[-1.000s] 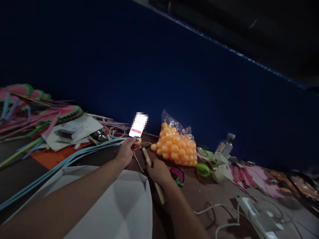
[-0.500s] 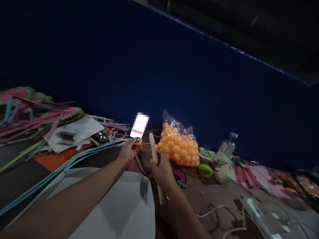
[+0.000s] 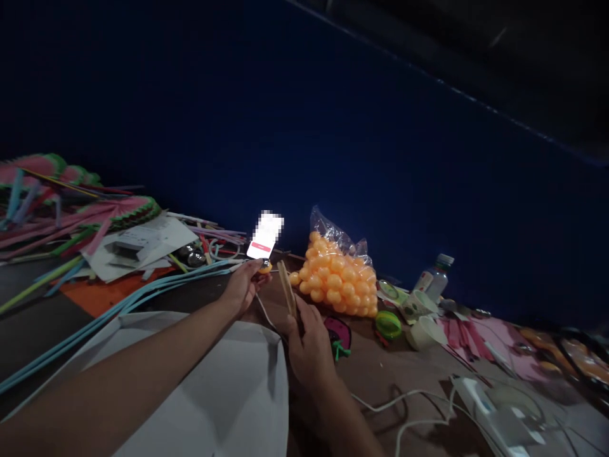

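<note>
My left hand [image 3: 243, 289] pinches a small orange ball [image 3: 264, 268] with a dark, shiny, rounded piece showing on top. Just beyond those fingers a lit phone [image 3: 265, 236] leans upright. Held in my right hand [image 3: 311, 339] is a flat wooden stick [image 3: 286, 289], its upper end pointing up and slightly left, toward the ball but apart from it. The palm hides the stick's lower part. To the right of the stick stands a clear plastic bag of orange balls [image 3: 337, 276], and one loose orange ball [image 3: 295, 278] lies at its left edge.
A white box or sheet [image 3: 200, 381] lies under my left forearm. Pale blue tubes [image 3: 143, 295] and watermelon-patterned paper fans [image 3: 118, 212] are at left. To the right are a green striped ball [image 3: 388, 325], paper cups [image 3: 425, 333], a bottle [image 3: 438, 276] and a white power strip [image 3: 480, 406] with cables.
My right hand has turned and moved slightly, so the stick tilts more to the left and its lower end is now hidden. My left hand keeps its hold on the ball.
</note>
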A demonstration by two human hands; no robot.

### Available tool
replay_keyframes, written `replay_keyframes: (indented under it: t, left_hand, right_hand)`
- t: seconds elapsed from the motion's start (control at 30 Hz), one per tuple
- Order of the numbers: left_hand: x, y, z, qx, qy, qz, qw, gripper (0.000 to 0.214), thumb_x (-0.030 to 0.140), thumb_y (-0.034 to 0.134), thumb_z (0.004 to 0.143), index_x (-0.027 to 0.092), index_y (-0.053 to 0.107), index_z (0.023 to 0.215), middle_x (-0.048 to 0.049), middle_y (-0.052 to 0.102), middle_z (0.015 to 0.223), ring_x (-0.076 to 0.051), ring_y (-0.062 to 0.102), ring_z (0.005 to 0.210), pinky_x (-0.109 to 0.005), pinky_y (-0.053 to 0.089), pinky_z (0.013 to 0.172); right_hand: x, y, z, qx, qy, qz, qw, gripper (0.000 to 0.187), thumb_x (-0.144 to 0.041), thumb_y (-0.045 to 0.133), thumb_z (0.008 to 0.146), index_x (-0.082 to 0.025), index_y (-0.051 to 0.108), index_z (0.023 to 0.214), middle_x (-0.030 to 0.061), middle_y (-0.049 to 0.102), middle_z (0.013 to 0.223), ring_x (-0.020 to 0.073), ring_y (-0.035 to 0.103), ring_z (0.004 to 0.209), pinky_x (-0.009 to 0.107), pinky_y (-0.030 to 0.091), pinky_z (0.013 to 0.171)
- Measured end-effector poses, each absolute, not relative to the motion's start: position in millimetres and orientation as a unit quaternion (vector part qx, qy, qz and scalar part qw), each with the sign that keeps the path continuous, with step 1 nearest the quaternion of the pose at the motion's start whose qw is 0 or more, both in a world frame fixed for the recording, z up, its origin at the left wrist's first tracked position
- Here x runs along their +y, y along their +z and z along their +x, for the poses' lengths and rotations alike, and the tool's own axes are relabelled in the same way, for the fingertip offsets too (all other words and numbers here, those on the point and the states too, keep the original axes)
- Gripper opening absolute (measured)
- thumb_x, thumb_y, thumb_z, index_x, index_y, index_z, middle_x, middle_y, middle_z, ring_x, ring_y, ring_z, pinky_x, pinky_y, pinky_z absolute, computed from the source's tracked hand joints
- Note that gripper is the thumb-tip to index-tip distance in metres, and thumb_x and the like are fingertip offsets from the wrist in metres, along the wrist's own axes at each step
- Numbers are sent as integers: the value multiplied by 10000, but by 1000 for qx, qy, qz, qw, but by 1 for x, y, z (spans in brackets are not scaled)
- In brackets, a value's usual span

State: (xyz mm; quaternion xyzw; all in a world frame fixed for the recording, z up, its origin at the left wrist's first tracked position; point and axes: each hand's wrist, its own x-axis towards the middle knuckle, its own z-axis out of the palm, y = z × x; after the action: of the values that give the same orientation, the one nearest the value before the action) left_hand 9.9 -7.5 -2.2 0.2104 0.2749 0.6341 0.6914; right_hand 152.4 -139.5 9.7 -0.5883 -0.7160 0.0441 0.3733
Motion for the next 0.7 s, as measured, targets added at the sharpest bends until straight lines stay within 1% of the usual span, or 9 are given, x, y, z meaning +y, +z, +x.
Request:
replay_keyframes:
  t: [0.1, 0.27, 0.4, 0.57, 0.7]
  left_hand:
    - [-7, -2, 10, 284, 627, 211, 694, 81, 159, 670, 722, 121, 600, 740, -23, 630, 660, -107, 601, 562, -229, 542, 569]
    - [-7, -1, 11, 299, 626, 206, 690, 74, 166, 663, 745, 104, 622, 750, -48, 651, 697, -104, 600, 562, -229, 544, 562]
    - [-7, 2, 11, 298, 619, 192, 700, 79, 148, 647, 751, 103, 604, 703, -35, 624, 637, -101, 588, 535, -222, 538, 547]
    - [-8, 2, 12, 284, 630, 193, 697, 76, 154, 665, 742, 99, 615, 728, -33, 638, 658, -100, 590, 540, -231, 546, 565]
    - [-8, 1, 12, 293, 630, 181, 696, 61, 136, 661, 734, 107, 615, 705, -25, 634, 633, -98, 583, 531, -229, 541, 549]
  right_hand:
    - [-140, 9, 149, -722, 33, -588, 363, 423, -224, 413, 907, -161, 479, 1320, 145, 579, 1215, 230, 553, 1115, 370, 483, 922]
    - [-140, 6, 148, -713, 11, -589, 381, 438, -225, 417, 904, -162, 462, 1335, 150, 573, 1209, 233, 577, 1067, 374, 500, 894]
    - [-139, 2, 148, -723, 9, -590, 360, 434, -217, 424, 899, -157, 474, 1325, 148, 588, 1184, 239, 582, 1057, 378, 507, 879]
    - [-137, 1, 150, -718, 4, -582, 382, 433, -222, 410, 911, -150, 462, 1335, 155, 573, 1196, 229, 563, 1094, 379, 484, 928]
    - [-137, 3, 153, -719, 4, -588, 371, 414, -218, 419, 911, -173, 489, 1317, 142, 584, 1199, 232, 559, 1103, 395, 476, 941]
